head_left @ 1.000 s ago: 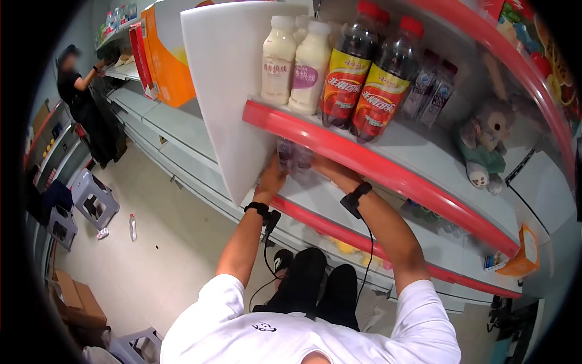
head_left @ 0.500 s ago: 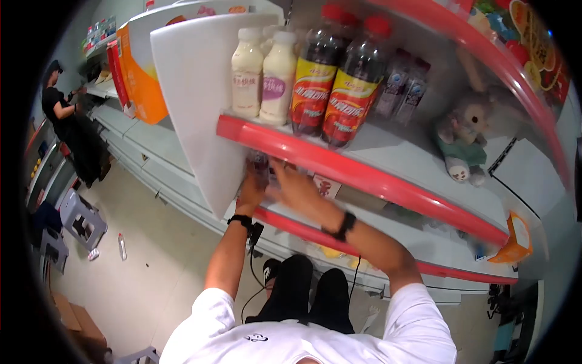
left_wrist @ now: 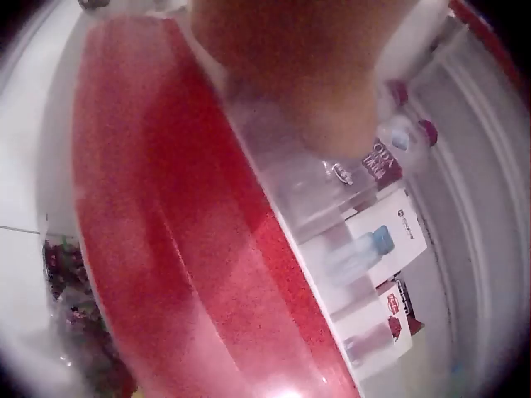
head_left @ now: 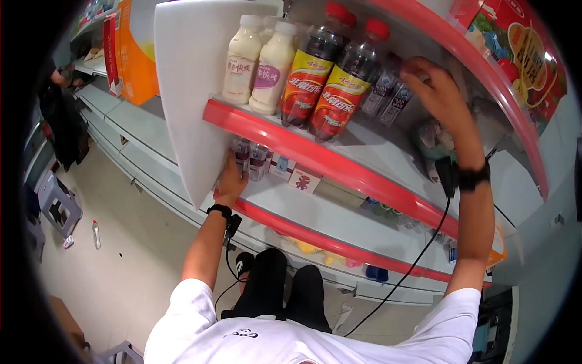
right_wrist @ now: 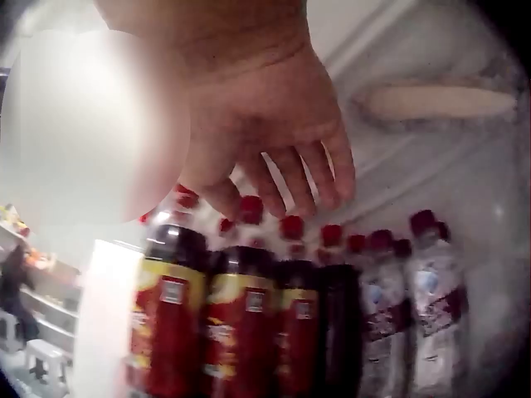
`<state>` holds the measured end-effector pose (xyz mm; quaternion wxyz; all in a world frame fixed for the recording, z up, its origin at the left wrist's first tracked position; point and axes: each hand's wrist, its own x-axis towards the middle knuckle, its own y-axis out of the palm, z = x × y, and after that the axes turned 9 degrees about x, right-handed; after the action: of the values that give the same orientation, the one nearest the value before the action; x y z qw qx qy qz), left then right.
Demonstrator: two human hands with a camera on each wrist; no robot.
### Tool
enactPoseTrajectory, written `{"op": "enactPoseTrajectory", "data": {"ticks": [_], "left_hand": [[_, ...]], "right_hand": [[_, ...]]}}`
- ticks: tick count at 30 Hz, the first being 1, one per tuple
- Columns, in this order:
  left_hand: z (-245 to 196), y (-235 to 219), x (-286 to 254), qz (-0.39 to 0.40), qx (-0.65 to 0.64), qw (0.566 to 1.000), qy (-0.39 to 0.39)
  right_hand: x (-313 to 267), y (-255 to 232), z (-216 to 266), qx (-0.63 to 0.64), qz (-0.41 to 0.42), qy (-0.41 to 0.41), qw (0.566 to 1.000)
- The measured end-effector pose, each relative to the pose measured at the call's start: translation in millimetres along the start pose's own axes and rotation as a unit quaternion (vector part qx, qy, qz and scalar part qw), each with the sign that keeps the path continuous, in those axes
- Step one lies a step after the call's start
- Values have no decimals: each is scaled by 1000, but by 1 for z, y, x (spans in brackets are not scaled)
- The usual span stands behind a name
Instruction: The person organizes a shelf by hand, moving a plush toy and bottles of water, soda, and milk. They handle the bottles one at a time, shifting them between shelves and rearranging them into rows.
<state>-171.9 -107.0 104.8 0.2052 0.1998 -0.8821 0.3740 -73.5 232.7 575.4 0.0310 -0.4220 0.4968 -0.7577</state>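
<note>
R hand (head_left: pixel 431 91) nr clear bottles (head_left: pixel 388 100), upper shelf (head_left: pixel 364 151).

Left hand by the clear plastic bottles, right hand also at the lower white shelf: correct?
No: the head view shows the right hand over the upper white shelf. The left hand is by the clear plastic bottles on the lower shelf.

A smooth beige floor (head_left: pixel 139 242) runs between display units. Pale grey tiered metal shelves (head_left: pixel 130 124) line its far side, adjoining a tall white upright panel (head_left: pixel 188 91). Right of the panel, white shelves (head_left: pixel 291 209) carry glossy red edge strips (head_left: pixel 303 148). A grey plastic stool (head_left: pixel 59 199) stands at the left, a brown cardboard box (head_left: pixel 65 318) lower down. A plain grey-green wall (head_left: pixel 545 273) closes the right side; light glints off the red strips.
</note>
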Motion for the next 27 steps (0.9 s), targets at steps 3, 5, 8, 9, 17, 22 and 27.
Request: {"op": "enactPoseTrajectory", "data": {"ticks": [3, 5, 8, 9, 17, 22, 27], "left_hand": [[5, 4, 3, -26, 24, 999, 31], [12, 12, 3, -25, 49, 998, 34], [2, 3, 1, -14, 37, 999, 17], [-1, -1, 0, -8, 24, 1000, 7], [5, 8, 1, -43, 52, 997, 30], [1, 4, 1, -81, 49, 994, 62], [10, 6, -4, -91, 25, 994, 59]], "right_hand": [[40, 8, -94, -146, -30, -81, 986], [55, 20, -132, -207, -65, -120, 969], [67, 36, -152, -178, -60, -68, 980], [65, 42, -152, -135, -46, -27, 989], [54, 40, -133, -190, -69, -8, 979], [31, 36, -97, -256, -134, -103, 952], [-4, 12, -73, -266, -213, -100, 935]]}}
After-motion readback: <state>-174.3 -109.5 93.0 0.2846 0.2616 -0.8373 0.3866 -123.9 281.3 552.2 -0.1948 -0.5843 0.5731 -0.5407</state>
